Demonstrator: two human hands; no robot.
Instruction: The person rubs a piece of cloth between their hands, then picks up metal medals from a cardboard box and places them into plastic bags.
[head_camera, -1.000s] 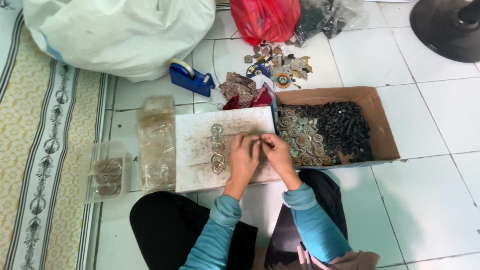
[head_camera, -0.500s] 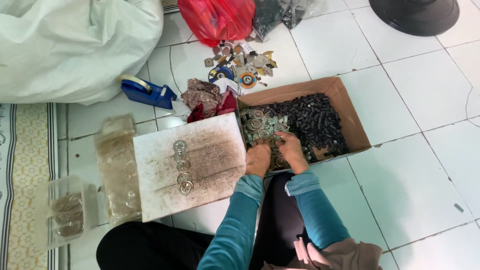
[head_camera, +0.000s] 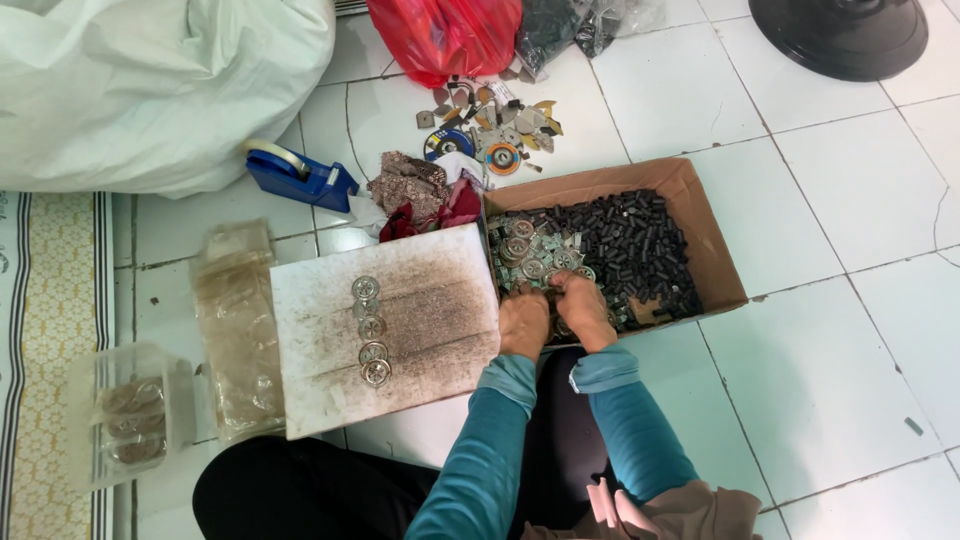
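You sit on a white tiled floor. Big white sack lies at top left, a red plastic bag at top centre, and a dark round base at top right. The cardboard box sits ahead of you, with black cylindrical bits filling its right part and round metal discs heaped in its left part. Just left of the box lies a stained white board, carrying a short column of discs. Left of the board is a stack of clear plastic bags; further left, a clear bag holding discs rests at the mat edge. A blue tape dispenser sits near the sack, with scattered scraps above the box.

Your left hand and right hand are side by side, both down in the disc heap at the box's near edge. The fingers are curled into the pile; cannot tell what, if anything, either has hold of.
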